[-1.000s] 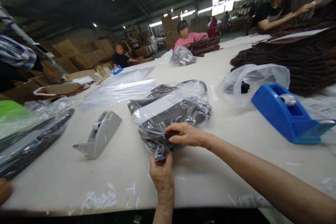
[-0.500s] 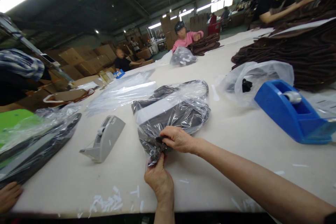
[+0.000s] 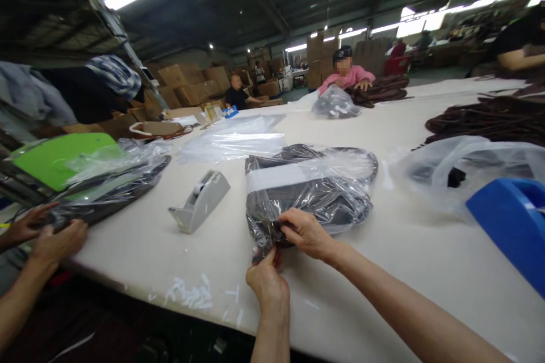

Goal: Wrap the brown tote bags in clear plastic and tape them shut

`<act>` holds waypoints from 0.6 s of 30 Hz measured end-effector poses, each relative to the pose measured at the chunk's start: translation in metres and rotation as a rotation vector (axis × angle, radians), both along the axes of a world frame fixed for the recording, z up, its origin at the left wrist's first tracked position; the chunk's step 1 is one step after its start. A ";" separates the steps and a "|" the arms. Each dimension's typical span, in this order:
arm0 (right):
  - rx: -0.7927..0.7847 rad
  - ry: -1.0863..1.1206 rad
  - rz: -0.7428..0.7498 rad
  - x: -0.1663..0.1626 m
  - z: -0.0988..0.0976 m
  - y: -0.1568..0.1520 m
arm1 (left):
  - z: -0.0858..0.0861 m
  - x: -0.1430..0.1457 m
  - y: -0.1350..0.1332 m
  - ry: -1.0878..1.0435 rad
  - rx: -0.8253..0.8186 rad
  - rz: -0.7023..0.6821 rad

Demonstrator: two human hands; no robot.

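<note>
A dark bag wrapped in a clear plastic bag (image 3: 315, 187) lies on the white table (image 3: 400, 261) in front of me. My left hand (image 3: 266, 283) pinches the near corner of the plastic from below. My right hand (image 3: 307, 232) is closed on the same gathered corner from above, fingers pressed on the folded plastic. A grey tape dispenser (image 3: 200, 202) stands just left of the package.
A blue tape dispenser (image 3: 511, 227) sits at the right edge beside a loose plastic bag (image 3: 464, 170). Brown bags (image 3: 489, 119) are piled at far right. Another person's hands (image 3: 46, 235) hold a wrapped bag (image 3: 106, 193) at the left. Tape scraps (image 3: 191, 295) stick along the near edge. Other workers sit across.
The view has swung left and up, shifting the blue dispenser toward the right edge. Another person's hands have come into sight at the left. Both my hands keep their hold on the plastic corner.
</note>
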State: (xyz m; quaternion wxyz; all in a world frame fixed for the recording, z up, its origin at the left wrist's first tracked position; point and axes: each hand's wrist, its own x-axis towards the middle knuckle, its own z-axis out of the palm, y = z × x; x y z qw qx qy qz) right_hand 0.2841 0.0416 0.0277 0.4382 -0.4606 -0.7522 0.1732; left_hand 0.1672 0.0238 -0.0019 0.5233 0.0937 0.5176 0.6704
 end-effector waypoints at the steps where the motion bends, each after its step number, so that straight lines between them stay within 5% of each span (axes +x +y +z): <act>1: -0.005 0.005 0.001 -0.002 -0.001 0.001 | -0.001 -0.002 0.000 -0.008 -0.006 -0.003; 7: -0.003 -0.009 -0.020 -0.008 -0.001 0.006 | -0.005 -0.007 -0.003 -0.092 0.051 -0.114; 18: -0.133 0.139 -0.067 -0.004 0.034 0.022 | 0.009 -0.015 0.022 -0.056 0.468 -0.263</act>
